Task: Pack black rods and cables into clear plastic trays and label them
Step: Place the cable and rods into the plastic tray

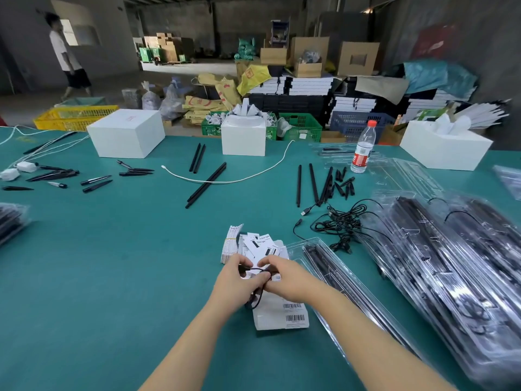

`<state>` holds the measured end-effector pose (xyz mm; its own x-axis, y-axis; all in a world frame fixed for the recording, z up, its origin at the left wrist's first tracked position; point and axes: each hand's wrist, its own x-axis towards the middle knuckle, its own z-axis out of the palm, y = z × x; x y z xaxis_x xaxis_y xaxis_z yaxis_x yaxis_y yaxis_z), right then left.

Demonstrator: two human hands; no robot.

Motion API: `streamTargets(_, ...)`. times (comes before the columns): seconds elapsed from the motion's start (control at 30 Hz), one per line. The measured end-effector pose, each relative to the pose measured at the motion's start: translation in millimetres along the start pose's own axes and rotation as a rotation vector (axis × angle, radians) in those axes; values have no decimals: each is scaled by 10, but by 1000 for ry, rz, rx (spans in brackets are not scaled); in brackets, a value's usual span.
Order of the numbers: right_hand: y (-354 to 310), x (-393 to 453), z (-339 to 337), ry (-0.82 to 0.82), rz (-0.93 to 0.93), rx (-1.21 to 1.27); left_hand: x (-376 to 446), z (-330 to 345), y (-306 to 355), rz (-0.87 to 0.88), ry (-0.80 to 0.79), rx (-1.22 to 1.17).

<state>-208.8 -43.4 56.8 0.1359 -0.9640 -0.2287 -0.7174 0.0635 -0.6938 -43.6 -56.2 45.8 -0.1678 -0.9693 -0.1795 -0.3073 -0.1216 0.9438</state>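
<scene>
Holding a black cable (pixel 258 280) between them, the left hand (pixel 235 280) and right hand (pixel 284 277) both pinch it over white labels (pixel 279 317) near the middle of the green table (pixel 112 263). Just right lies a clear tray (pixel 332 275) with black rods (pixel 321 261) inside.

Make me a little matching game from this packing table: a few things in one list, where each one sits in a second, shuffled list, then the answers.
Things:
1. clear plastic water bottle with a red cap
2. thin black cable
3. white charging cord
4. open clear plastic tray holding black rods

Places:
A. held in the left hand and the right hand
B. standing upright at the far right of the green table
C. just right of the hands
D. snaking across the table's middle, crossing long black rods

Pairs: 1-B, 2-A, 3-D, 4-C
</scene>
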Motion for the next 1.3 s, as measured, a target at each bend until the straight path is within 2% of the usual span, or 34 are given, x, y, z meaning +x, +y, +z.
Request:
streamTargets(0.03,7,-21,25,65,-23,-76,1,7,-17,-22,-1,-59)
streamTargets(0.1,4,-124,107,296,-21,-221,-1,16,-47,-48,21,-140)
streamTargets(0.17,-29,-257,187,450,101,-163,-9,31,-66,-57,53,-148)
streamTargets(0.2,-22,-301,230,432,161,-39,-17,40,-67,-57,60,-155)
streamTargets(0.3,5,-395,362,204,307,579,-35,76,-52,-47,50,-218)
streamTargets(0.4,35,-427,440,109,285,1067,-53,103,-28,-46,24,-261)
streamTargets(0.63,28,-350,474,101,267,1371,-94,94,-39,-60,23,-221)
streamTargets(0.77,21,-314,473,77,283,1426,-87,-6,-85,-40,16,-130)
streamTargets(1.1,19,-273,555,177,256,1396,-163,-63,-95,-35,-98,36)
streamTargets(1.2,23,-269,573,201,264,1326,-163,-79,-91,-101,-166,10)
streamTargets(1.3,14,-285,529,214,261,1117,-163,-64,-64,-154,-237,-21)
